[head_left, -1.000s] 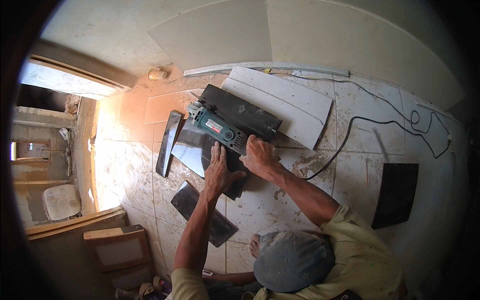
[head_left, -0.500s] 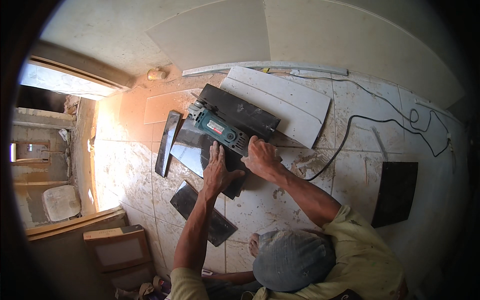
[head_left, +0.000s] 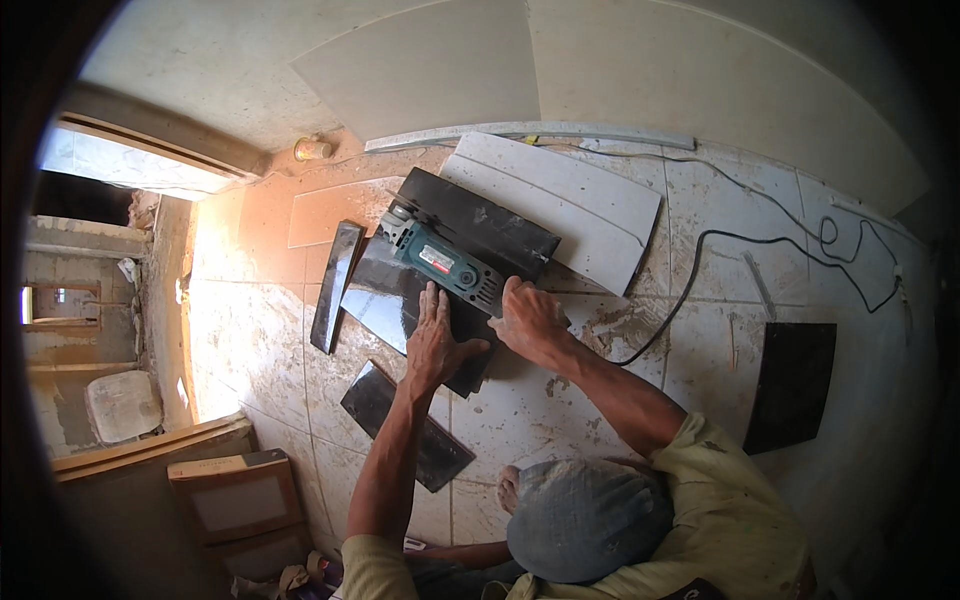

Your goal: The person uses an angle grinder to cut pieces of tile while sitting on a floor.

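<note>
My right hand point(head_left: 532, 322) is wrapped round the rear end of a teal angle grinder point(head_left: 445, 265). The tool lies aslant, its metal head point(head_left: 398, 222) at the far left, over the line between two black glossy tile pieces. My left hand point(head_left: 434, 348) rests on the nearer black tile point(head_left: 378, 296), fingers stretched out and pointing away from me, their tips close to the grinder's body. Beyond the grinder is the farther black tile point(head_left: 485, 218). The grinder's disc can't be made out clearly.
White tiles point(head_left: 575, 205) lie beneath and beyond the black ones. A narrow black strip point(head_left: 337, 287) and black offcuts point(head_left: 408, 425) point(head_left: 792, 385) lie around. The grinder's black cord point(head_left: 690, 275) winds across the dusty floor at right. Cardboard boxes point(head_left: 240, 495) stand at near left.
The grinder and my right hand have shifted slightly to the right and toward me. My left hand stays in place on the black tile.
</note>
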Available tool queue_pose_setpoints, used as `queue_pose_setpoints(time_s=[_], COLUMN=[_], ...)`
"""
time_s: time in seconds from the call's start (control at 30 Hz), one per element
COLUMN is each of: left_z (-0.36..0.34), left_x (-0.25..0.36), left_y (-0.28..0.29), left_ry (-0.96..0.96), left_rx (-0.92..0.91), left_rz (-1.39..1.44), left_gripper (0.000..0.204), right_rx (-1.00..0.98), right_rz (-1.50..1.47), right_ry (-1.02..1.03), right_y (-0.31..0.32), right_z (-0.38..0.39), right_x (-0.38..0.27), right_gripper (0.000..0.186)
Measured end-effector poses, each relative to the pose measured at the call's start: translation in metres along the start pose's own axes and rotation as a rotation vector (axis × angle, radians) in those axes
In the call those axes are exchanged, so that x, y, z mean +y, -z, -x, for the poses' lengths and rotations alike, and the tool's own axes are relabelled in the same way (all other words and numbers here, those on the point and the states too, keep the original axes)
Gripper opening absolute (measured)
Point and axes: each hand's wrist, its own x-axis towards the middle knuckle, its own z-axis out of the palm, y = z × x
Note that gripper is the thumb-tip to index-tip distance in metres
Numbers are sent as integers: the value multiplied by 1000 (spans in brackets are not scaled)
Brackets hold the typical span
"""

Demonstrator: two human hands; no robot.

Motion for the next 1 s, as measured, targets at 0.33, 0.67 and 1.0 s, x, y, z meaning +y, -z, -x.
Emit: queue_pose_setpoints(time_s=[0.33,0.67,1.0], left_z=[0,3,2], left_x=[0,0,2], left_y=[-1,2,2], left_ry=[-3,13,23], left_rx=[17,-4,-10], left_rz=[-10,15,-6], left_gripper=[118,118,118], right_rx=[-1,13,-29], right_rz=[5,-60,31], right_ry=[-21,-64,-40], right_y=[-3,0,-6], right_z=[0,4,5], right_x=[1,2,11], right_gripper=[50,50,50])
